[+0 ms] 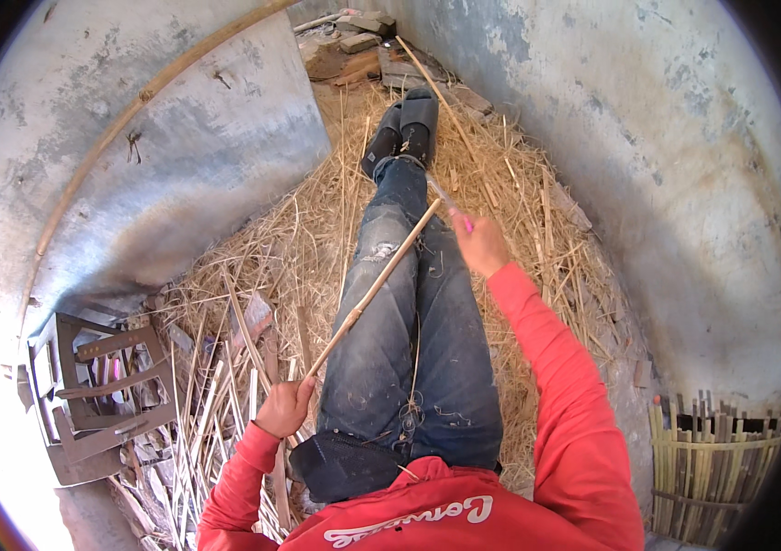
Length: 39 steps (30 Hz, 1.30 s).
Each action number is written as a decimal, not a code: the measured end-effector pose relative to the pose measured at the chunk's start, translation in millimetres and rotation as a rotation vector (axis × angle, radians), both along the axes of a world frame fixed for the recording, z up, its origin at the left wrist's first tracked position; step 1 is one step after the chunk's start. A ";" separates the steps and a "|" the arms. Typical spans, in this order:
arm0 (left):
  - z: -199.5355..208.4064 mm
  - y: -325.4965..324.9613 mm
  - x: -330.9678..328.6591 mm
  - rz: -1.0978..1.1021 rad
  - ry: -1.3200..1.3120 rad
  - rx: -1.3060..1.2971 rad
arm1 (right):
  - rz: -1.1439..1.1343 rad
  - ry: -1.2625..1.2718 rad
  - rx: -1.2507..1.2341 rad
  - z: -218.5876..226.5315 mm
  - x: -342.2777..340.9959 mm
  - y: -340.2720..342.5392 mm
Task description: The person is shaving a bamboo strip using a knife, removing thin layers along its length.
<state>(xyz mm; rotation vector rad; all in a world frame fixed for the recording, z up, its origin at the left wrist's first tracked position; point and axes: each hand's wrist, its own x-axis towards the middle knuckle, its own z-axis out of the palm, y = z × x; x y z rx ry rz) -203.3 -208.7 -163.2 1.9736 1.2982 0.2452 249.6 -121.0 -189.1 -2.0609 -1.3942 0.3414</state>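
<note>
My left hand [285, 409] is closed around the lower end of a slim bamboo stick [376, 286], beside my left thigh. The stick slants up and to the right across my legs, and its far end lies close to my right hand. A knife [443, 193] with a thin pale blade and a pink handle is gripped in my right hand [482, 244]. Its blade points up and left, near the stick's tip; I cannot tell whether they touch. My outstretched legs in worn blue jeans [450, 349] lie beneath both hands.
Straw-like shavings [289, 248] cover the floor around my legs. Split strips [211, 404] pile up on the left beside a brown plastic frame [115, 386]. A bundle of upright bamboo slats [712, 468] stands at the right. Painted walls [675, 184] flank me; a long pole [145, 95] leans left.
</note>
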 end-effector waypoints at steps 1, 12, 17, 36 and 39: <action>-0.8 -0.8 -2.1 -0.014 -0.009 0.042 | 0.001 -0.001 0.002 -0.3 1.2 -1.2; 1.5 6.2 -10.2 0.040 0.010 -0.152 | 0.241 -0.065 0.011 13.0 -50.8 -28.2; -11.6 15.4 -13.3 0.032 -0.004 -0.236 | 0.128 -0.076 0.091 11.6 -22.1 -2.9; -2.4 28.5 -17.6 0.045 0.077 -0.329 | -0.062 0.284 0.250 35.3 -17.4 10.4; -0.8 26.6 -15.3 0.033 0.060 -0.308 | -0.070 0.217 0.260 22.0 -13.6 23.4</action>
